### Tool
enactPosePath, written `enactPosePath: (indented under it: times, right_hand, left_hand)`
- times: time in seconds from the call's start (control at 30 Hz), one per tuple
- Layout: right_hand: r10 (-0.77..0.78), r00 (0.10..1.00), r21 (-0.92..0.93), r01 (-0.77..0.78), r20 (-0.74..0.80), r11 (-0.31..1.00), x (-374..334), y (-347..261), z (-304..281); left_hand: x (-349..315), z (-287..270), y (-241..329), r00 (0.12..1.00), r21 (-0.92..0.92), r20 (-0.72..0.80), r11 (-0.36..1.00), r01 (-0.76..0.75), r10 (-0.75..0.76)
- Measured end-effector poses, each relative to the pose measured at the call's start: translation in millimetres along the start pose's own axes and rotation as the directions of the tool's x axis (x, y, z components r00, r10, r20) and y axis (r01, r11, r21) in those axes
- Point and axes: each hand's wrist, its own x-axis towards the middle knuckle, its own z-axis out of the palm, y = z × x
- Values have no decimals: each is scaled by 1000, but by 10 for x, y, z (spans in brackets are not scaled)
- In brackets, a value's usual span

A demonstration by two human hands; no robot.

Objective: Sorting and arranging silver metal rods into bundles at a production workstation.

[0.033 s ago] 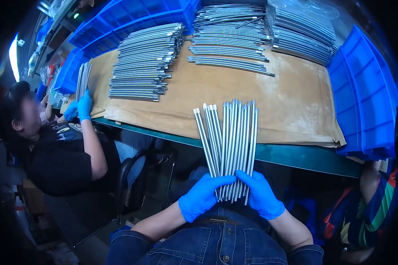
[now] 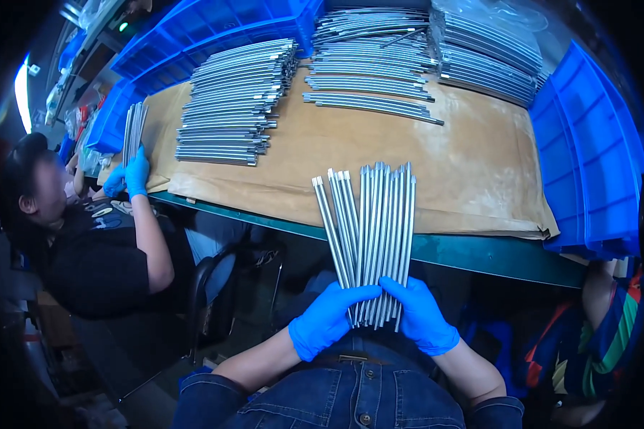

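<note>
A fanned bundle of slim silver metal rods (image 2: 383,229) stands up between my two gloved hands, in front of the table edge. My left hand (image 2: 330,318), in a blue glove, grips the lower left side of the bundle with its thumb across the front. My right hand (image 2: 423,314), gloved alike, holds the lower right side, and the two thumbs almost meet. Several rods on the left splay apart from the denser group on the right. The fingers behind the rods are hidden.
Brown paper covers the green-edged table (image 2: 479,259). On it lie a left rod stack (image 2: 229,100), a middle rod stack (image 2: 368,68) and a right wrapped rod stack (image 2: 490,57). Blue bins (image 2: 587,150) border it. At left, a seated co-worker (image 2: 86,236) holds rods.
Almost nothing differs. The bundle and my right hand have shifted very slightly left; both hands keep their hold.
</note>
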Motion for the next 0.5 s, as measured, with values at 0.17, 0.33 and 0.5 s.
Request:
enactPosePath:
  times: [0.17, 0.33, 0.5]
  right_hand:
    - [64, 994, -36, -67, -89, 997, -80, -126, -6]
    - [92, 990, 55, -86, -107, 995, -96, -189, 10]
    - [86, 995, 70, -82, -52, 994, -32, -142, -6]
  left_hand:
    - [20, -40, -14, 1000, 21, -5, 999, -29, 29]
    - [12, 4, 41, 1000, 23, -14, 1000, -4, 5]
    - [37, -57, 47, 1000, 13, -22, 1000, -17, 17]
